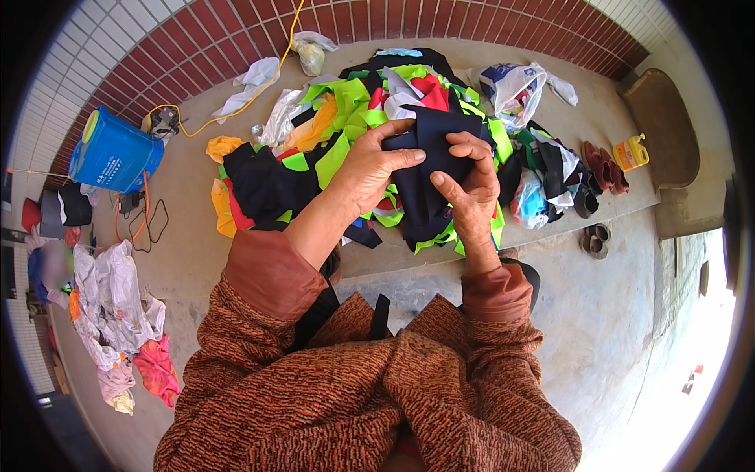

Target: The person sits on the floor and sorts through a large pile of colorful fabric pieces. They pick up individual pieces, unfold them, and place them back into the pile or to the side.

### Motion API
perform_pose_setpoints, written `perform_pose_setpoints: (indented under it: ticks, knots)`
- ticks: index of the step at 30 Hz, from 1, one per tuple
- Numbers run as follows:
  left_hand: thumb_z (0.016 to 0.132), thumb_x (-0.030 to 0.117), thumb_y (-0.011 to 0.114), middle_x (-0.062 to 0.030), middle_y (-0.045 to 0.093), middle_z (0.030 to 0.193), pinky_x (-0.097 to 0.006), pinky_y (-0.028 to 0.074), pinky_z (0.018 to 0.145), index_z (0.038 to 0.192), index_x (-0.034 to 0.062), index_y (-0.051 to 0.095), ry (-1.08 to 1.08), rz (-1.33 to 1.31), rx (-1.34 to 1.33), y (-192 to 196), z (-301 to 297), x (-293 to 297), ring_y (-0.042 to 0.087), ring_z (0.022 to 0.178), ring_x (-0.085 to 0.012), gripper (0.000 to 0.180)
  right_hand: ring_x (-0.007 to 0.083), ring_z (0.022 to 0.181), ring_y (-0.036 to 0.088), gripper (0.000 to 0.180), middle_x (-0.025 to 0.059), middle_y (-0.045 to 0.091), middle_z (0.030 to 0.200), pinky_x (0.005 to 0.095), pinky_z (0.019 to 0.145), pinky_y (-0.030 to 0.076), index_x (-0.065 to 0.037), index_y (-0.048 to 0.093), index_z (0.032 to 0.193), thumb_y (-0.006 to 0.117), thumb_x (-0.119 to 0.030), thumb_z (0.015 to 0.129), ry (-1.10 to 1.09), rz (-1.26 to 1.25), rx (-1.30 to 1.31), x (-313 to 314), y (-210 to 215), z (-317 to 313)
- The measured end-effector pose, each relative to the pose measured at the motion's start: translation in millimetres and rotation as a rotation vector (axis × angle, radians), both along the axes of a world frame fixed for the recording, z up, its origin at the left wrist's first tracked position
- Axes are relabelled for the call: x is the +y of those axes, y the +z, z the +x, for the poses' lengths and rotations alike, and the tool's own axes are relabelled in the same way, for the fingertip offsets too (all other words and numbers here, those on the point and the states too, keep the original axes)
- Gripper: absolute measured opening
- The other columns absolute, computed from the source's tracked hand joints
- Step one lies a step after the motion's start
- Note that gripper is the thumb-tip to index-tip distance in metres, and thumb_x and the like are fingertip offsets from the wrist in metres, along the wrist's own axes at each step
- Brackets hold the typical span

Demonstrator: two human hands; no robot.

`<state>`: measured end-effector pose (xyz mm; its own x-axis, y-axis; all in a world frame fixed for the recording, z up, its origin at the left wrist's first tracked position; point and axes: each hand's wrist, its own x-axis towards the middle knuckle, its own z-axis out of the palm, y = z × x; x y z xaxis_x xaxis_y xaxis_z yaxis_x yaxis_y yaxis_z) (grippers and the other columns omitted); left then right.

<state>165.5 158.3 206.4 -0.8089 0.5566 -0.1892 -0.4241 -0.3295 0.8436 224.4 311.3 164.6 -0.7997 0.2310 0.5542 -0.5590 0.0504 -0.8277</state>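
Note:
A piece of dark navy cloth (445,130) hangs upright in front of me, above a heap of fabric scraps (346,106). My left hand (376,167) grips its left side, with the thumb laid across the front and the fingers partly hidden behind. On the right side of the cloth is my right hand (474,189). Its fingers are bent, the thumb stands apart from them, and the tips seem to touch the front of the cloth. Neon green, red, white, orange and black pieces make up the heap. A large black piece (271,185) lies at its left.
A blue tank (116,149) stands far left, near a yellow cord (263,85). Piled clothes (118,295) lie at the left. Toward the right are a plastic bag (515,90), dark red shoes (604,167), grey slippers (595,241) and a yellow jug (630,153). A tiled wall (409,20) rises behind.

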Motion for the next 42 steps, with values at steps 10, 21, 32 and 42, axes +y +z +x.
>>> perform_pose_setpoints:
  ticks: [10,21,32,42]
  knots:
    - [0.079,-0.005,0.056,-0.0067,0.054,0.113,-0.023,0.044,0.083,0.128,0.0007,0.044,-0.076,-0.142,0.323,5,2,-5,0.054,0.094,-0.0093,0.051,0.0170,0.107,0.049,0.054,0.0079,0.044,0.121,0.0296,0.096,0.038,-0.006,0.044,0.119,0.067,0.006,0.071,0.123,-0.737,-0.142,-10,-1,-6]
    - [0.076,0.008,0.070,-0.0014,0.058,0.108,-0.025,0.043,0.086,0.118,0.0025,0.052,-0.077,-0.129,0.290,5,5,-4,0.054,0.098,-0.0099,0.046,0.0194,0.115,0.043,0.059,0.0108,0.038,0.130,0.0299,0.096,0.037,-0.006,0.042,0.121,0.061,0.014,0.069,0.116,-0.264,0.067,-17,0,-4]
    - [0.077,0.004,0.067,-0.0020,0.061,0.101,-0.024,0.046,0.082,0.113,0.0012,0.057,-0.052,-0.089,0.314,7,4,-10,0.056,0.093,-0.0095,0.037,0.0225,0.113,0.049,0.050,0.0095,0.050,0.125,0.0378,0.099,0.037,-0.005,0.043,0.127,0.047,-0.041,0.091,0.541,-0.907,-0.446,-12,-8,5]
    - [0.087,0.040,0.057,-0.0021,0.057,0.107,-0.025,0.040,0.087,0.114,0.0025,0.054,0.027,-0.383,0.383,15,4,-10,0.052,0.097,-0.0099,0.047,0.0234,0.113,0.050,0.043,0.0092,0.050,0.126,0.0381,0.098,0.039,-0.004,0.044,0.127,0.042,-0.033,0.095,0.328,-0.968,-0.574,-28,5,8]
